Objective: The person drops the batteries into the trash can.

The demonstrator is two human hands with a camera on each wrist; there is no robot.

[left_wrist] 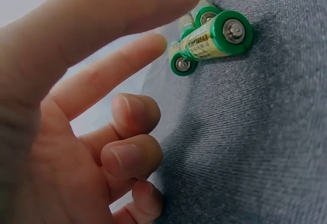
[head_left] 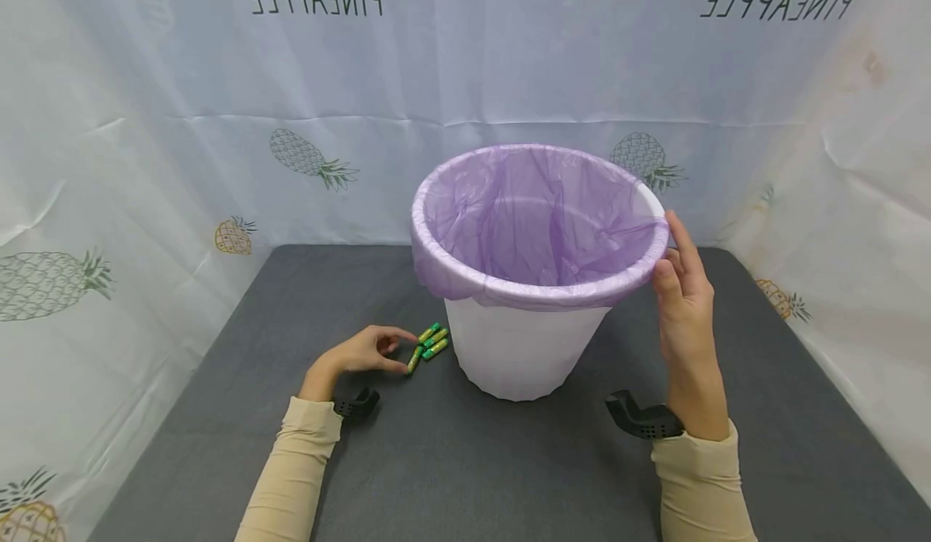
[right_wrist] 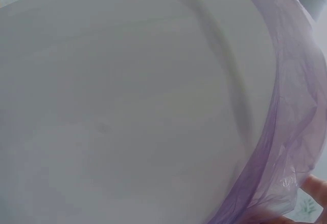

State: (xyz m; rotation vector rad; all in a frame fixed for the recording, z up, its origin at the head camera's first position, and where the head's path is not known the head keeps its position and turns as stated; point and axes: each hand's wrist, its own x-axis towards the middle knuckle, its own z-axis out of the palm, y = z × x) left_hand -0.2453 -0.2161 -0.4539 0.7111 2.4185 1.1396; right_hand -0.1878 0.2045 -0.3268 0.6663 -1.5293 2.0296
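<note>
Reaching across the grey cloth, our left hand (head_left: 364, 352) lies low on the table (head_left: 465, 461) with thumb and forefinger stretched toward a small cluster of green batteries (head_left: 429, 342); the fingertips come right up to the nearest cell, though we cannot tell from the head view whether they touch it. From the left wrist camera the forefinger (left_wrist: 110, 73) points straight out just short of the batteries (left_wrist: 212, 40), the thumb runs above it, and the three other fingers curl loosely into the palm (nothing lies in them), so this hand is holding nothing. The batteries, green-capped with pale yellow labels, lie bunched together on their sides, just left of the foot of a white bin (head_left: 520, 348). Our right hand (head_left: 680, 292) stands upright against the bin's right rim, fingers straight and resting on the purple bag (head_left: 538, 219) where its edge folds over the lip; it presses rather than clasps. In the right wrist view the white wall of the bin (right_wrist: 127, 106) fills nearly everything, with the purple film (right_wrist: 286, 132) hanging down its right edge. The bin stands upright near the middle of the table, the liner spread open inside it. Both forearms wear beige sleeves (head_left: 291, 477), each with a black wrist mount (head_left: 643, 419). Around the table hangs a pale curtain (head_left: 145, 162) printed with pineapples.
</note>
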